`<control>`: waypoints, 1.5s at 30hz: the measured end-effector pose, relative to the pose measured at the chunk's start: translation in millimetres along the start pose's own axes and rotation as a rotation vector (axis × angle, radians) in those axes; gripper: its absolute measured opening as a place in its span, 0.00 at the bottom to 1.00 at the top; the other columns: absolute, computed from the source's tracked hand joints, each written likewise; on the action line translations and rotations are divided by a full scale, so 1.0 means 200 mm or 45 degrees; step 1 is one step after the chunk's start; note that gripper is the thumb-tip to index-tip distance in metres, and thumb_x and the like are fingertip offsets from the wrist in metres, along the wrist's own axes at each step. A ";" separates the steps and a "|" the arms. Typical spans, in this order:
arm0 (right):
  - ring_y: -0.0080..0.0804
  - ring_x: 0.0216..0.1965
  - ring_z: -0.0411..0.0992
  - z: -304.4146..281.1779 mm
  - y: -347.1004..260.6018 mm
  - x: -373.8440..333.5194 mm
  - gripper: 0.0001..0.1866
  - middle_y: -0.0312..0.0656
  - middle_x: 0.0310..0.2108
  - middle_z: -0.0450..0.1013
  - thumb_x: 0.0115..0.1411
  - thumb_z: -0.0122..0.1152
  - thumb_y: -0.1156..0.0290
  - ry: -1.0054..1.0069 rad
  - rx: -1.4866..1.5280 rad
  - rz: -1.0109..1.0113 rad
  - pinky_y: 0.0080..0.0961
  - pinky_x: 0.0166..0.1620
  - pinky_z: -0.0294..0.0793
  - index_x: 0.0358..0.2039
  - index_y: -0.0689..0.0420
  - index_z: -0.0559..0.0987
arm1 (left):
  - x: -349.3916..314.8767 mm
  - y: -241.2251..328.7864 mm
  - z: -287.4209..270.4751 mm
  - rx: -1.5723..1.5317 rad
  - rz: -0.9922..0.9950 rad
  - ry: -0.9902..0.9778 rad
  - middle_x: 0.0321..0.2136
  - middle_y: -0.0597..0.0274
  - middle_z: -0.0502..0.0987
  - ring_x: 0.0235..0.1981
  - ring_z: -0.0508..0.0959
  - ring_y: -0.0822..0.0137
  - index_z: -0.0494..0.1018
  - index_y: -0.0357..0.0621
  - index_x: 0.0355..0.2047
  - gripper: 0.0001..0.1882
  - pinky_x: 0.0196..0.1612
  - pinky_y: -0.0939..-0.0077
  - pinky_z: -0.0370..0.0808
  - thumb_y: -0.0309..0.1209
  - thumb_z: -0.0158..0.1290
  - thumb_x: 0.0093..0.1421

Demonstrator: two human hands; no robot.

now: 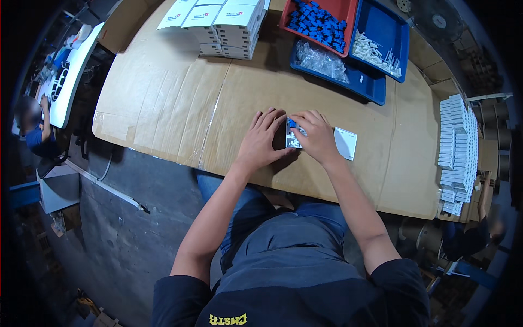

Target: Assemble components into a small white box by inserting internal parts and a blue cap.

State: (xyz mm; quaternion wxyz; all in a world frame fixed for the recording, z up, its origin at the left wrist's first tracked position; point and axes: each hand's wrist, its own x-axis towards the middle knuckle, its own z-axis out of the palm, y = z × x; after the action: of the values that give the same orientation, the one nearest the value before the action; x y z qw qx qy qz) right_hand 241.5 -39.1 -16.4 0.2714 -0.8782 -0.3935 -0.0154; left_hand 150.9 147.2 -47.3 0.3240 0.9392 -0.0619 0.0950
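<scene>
A small, shallow white plastic box point(289, 144) lies on the cardboard-covered table between my hands. It has small white parts inside and a blue plastic piece point(292, 123) near its far end. My left hand point(260, 140) steadies the box from the left, its fingers at the far corner and its thumb by the near edge. From the right, my right hand point(317, 136) has thumb and fingertips closed on the blue piece, partly covering the box. Just right of that hand a flat white square cover point(346, 143) rests on the table.
Stacked white boxes point(229, 32) stand at the far left. At the far right are a red bin point(348, 41) of blue pieces and blue trays point(376, 97) with clear bags and white parts. White housings point(455, 147) line the right edge. A person point(41, 131) works at left, another point(468, 237) at right.
</scene>
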 end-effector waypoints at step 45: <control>0.45 0.68 0.65 0.03 0.06 -0.07 0.23 0.48 0.65 0.70 0.66 0.63 0.61 -0.135 -0.225 -0.237 0.51 0.67 0.63 0.57 0.59 0.80 | 0.02 -0.01 0.00 -0.030 0.013 0.015 0.67 0.54 0.66 0.73 0.60 0.53 0.65 0.42 0.67 0.45 0.77 0.50 0.50 0.50 0.65 0.53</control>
State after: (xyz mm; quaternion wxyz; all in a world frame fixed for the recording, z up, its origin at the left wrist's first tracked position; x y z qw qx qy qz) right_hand 238.1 -52.5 -30.5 0.1691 -0.8580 -0.4841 -0.0287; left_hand 154.5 149.0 -47.6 0.3350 0.9345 -0.0658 0.1012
